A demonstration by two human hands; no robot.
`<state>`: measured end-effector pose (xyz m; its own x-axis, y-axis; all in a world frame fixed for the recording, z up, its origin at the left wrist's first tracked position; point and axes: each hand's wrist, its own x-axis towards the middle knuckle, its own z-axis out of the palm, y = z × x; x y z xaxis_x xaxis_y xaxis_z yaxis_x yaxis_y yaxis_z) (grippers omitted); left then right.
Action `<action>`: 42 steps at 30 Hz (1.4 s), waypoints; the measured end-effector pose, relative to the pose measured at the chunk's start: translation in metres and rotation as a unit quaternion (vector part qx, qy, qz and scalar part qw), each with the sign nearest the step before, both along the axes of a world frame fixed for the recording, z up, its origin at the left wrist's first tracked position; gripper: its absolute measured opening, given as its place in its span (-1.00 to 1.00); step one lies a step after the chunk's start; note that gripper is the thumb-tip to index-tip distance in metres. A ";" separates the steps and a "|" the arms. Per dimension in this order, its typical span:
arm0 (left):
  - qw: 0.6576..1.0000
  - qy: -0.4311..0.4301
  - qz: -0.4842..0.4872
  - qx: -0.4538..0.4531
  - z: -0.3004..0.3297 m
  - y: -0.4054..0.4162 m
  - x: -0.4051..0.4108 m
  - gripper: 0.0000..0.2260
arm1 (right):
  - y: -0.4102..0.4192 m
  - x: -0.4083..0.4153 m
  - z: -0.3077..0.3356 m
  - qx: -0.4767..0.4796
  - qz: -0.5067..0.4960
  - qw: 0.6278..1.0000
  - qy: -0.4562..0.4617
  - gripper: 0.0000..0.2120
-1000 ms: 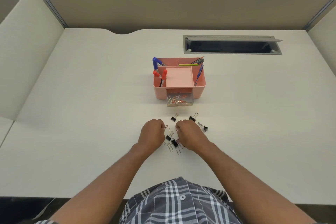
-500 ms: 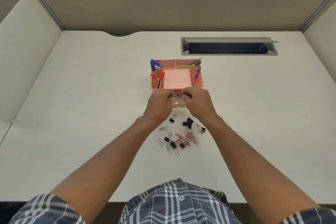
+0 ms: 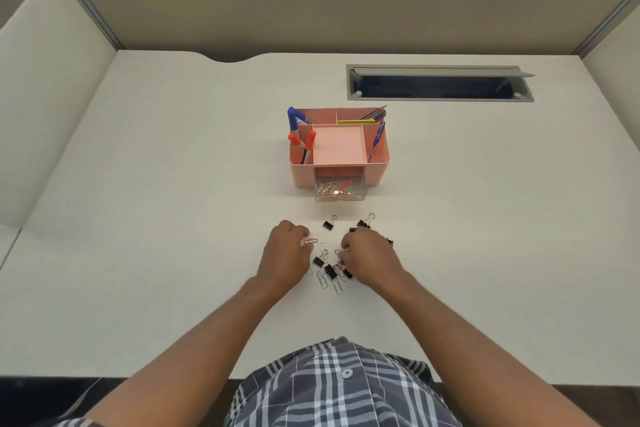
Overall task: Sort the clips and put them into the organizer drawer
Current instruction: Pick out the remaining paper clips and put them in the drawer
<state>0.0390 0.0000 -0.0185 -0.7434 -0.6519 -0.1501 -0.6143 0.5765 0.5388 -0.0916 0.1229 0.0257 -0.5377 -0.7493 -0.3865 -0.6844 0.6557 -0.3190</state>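
Half a second ago we had both hands up at the clear drawer (image 3: 339, 191), which stands pulled out of the front of the pink organizer (image 3: 339, 152); now we have brought them back to the loose pile of clips (image 3: 329, 267) on the tabletop (image 3: 138, 218), between the organizer and the near edge.

Our left hand (image 3: 285, 253) rests knuckles up on the left side of the pile, fingers curled under, with a silver paper clip (image 3: 310, 241) sticking out at its fingertips; whether we grip it or merely touch it we cannot tell. Our right hand (image 3: 370, 255) lies over the right side of the pile, its fingers bent down onto the reddish paper clips, pinched close together there, though what they hold is hidden.

The red clips that lay spread in plain sight before are now mostly covered by this hand. Black binder clips show around both hands: one (image 3: 328, 225) lies apart toward the organizer, another (image 3: 364, 222) just beyond our right knuckles. The drawer holds a small heap of paper clips and has not shifted. Pens (image 3: 294, 120) stand in the organizer's left compartments.
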 end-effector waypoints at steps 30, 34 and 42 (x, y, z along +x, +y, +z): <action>0.998 0.032 -0.046 0.031 0.001 0.012 0.010 -0.75 | -0.028 0.007 -0.023 -0.093 0.001 0.996 0.017 -0.89; 0.998 0.037 -0.054 0.017 -0.001 0.013 0.011 -0.77 | -0.019 -0.001 -0.021 -0.087 -0.003 0.995 0.046 -0.88; 0.997 0.064 0.016 0.029 0.002 0.014 0.007 -0.80 | -0.010 -0.002 -0.018 -0.023 -0.043 0.999 0.024 -0.82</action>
<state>0.0463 0.0136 -0.0168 -0.7375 -0.6689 -0.0933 -0.5557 0.5226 0.6466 -0.0941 0.1134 0.0081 -0.6176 -0.7163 -0.3248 -0.6423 0.6977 -0.3173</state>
